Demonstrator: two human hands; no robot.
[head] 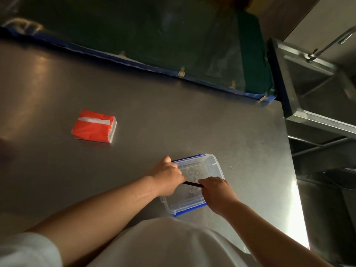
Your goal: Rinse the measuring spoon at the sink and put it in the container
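Note:
A clear plastic container point(213, 164) with blue clips sits on the steel counter, near the front edge. Both my hands are over it. A thin dark measuring spoon handle point(192, 184) runs between them, just above the container's inside. My left hand point(167, 177) is closed around one end and my right hand point(216, 191) around the other. The spoon's bowl is hidden inside a hand; I cannot tell which. Droplets speckle the container's floor.
A red tissue pack point(94, 126) lies on the counter point(173, 122) to the left. A steel sink point(316, 87) with a tap point(331, 43) stands at the far right, past the counter's edge. A dark green panel point(154, 35) with blue trim lines the back.

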